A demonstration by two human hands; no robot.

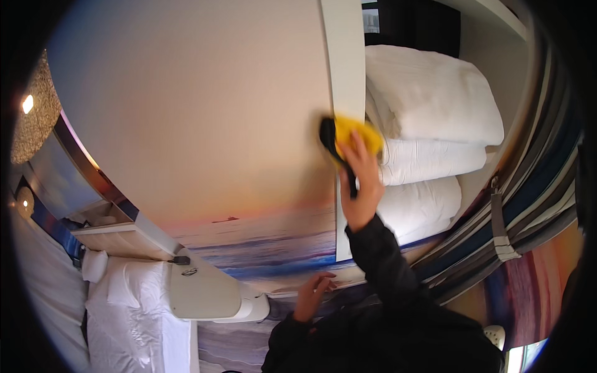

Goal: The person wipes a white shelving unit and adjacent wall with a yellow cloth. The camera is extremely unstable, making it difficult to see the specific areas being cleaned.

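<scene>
My right hand (pixel 362 180) is raised and closed around a yellow and black cloth (pixel 357 132). The cloth lies over the white vertical edge strip (pixel 346 74) between a sunset-and-sea mural panel (pixel 236 112) and an open shelf compartment. Motion blurs the cloth's black side a little. Lower down, my left hand (pixel 314 293) hangs in front of the panel's lower part, holding nothing, its fingers loosely bent and apart. Just right of the cloth, thick folded white bedding (pixel 435 96) is stacked in the compartment.
A striped curtain (pixel 528 211) is gathered by a tieback on the right. Down at the left are a bed with white sheets (pixel 134 311) and a pale rounded tabletop (pixel 205 295). Behind the bedding's top stands a dark object (pixel 416 28).
</scene>
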